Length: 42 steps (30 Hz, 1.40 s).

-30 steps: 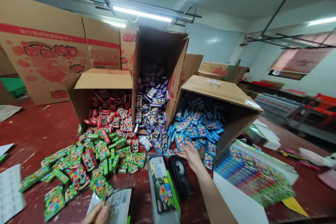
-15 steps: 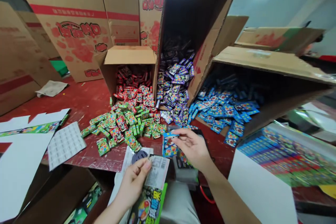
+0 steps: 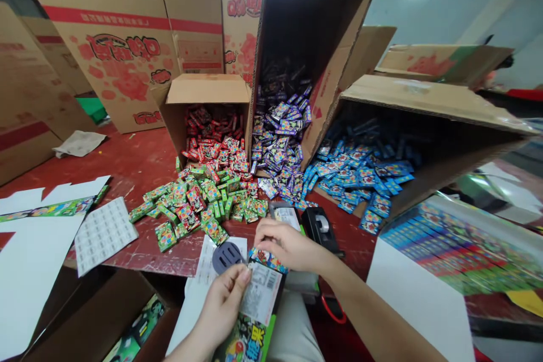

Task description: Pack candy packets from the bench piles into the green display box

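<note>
My left hand (image 3: 220, 308) is closed on a printed black and green carton (image 3: 259, 300) that bears a white barcode label, held tilted above my lap. At the carton's upper end my right hand (image 3: 291, 244) pinches a small blue candy box (image 3: 268, 260). My fingers partly cover this box, and I cannot tell whether any of it is inside the carton. Behind the left hand lies a dark grey slotted disc (image 3: 225, 260) on a printed sheet. Loose green candy boxes (image 3: 214, 229), mixed with some red ones, lie on the table beyond.
Three tipped cardboard boxes spill red (image 3: 212, 150), purple (image 3: 282, 147) and blue candy boxes (image 3: 356, 175). A black tape dispenser (image 3: 316, 226) sits right of my right hand. Packed rows of candy boxes (image 3: 458, 237) stand at right. A label sheet (image 3: 106, 235) lies left.
My right hand has moved left and down, bringing the blue candy box to the carton's upper end. The carton has shifted slightly right. The tape dispenser now shows more fully.
</note>
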{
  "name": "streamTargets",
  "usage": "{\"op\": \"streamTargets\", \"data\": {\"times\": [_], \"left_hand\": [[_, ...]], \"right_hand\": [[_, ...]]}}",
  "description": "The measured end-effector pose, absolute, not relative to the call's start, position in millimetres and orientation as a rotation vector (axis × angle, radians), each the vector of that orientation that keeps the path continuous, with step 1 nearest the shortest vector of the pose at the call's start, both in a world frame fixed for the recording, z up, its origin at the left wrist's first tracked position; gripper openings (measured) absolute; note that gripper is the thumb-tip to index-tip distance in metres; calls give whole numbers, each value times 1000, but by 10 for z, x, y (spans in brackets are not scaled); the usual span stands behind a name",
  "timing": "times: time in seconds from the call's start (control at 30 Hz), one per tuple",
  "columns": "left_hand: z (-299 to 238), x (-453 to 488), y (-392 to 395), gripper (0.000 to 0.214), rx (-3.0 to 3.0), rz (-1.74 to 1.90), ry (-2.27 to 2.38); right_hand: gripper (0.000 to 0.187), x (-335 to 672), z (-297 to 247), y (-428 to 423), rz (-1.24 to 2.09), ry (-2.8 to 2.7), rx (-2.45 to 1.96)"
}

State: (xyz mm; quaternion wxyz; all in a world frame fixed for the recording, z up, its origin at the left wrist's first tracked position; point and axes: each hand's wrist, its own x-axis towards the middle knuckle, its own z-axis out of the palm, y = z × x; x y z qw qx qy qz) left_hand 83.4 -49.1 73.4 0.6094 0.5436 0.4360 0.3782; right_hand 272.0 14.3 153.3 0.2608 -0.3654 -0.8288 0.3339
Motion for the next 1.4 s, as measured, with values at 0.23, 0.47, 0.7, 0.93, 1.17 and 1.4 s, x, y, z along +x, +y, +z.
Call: {"op": "streamTargets", "data": {"times": [0.23, 0.47, 0.7, 0.93, 1.17, 1.4], "left_hand": [[693, 893, -463, 41, 1318, 916, 1009], [755, 787, -406, 42, 1224, 1009, 1050], [690, 690, -367, 38, 1070, 1140, 999], [909, 232, -22, 43, 672, 1438, 1200], [691, -2, 210, 32, 327, 1400, 1046], [493, 337, -191, 49, 303, 1248, 1081]], "right_hand": [[18, 2705, 1595, 222, 892, -2306, -909], [4, 2644, 1349, 205, 942, -2068, -1028], [20, 2456, 1026, 113, 1133, -2040, -912], [20, 2732, 519, 1094, 573, -1763, -1465], [47, 2659, 253, 1325, 437, -1877, -1496], [14, 2813, 208, 1341, 443, -1802, -1556]]}}
